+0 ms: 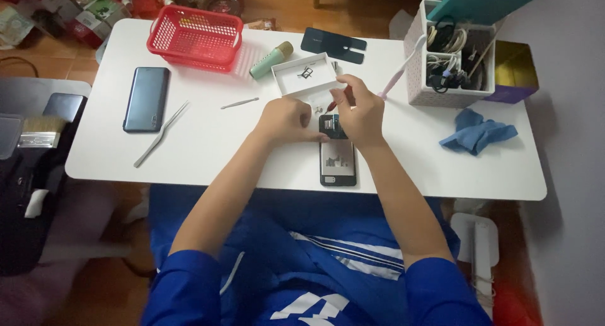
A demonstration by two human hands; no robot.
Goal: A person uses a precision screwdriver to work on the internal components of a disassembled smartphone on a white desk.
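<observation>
We work on an opened phone [338,162] lying face down near the front edge of the white table [252,156], its back cover off and the inner parts bare. Our left hand [287,120] rests at its upper end, fingers curled narrow against the top edge. Our right hand [360,111] hovers just over the same end, thumb and forefinger pinched close on a slim tool, too small to tell what kind. Just behind the hands sits a shallow white tray [309,74] with small dark parts. Farther left lie a metal pin [239,103], long tweezers [161,135] and a second dark phone [146,99]. A red plastic basket [195,36] stands at the back. To the right, a crumpled blue cloth [477,132] and a white perforated box [449,58] full of cables.
</observation>
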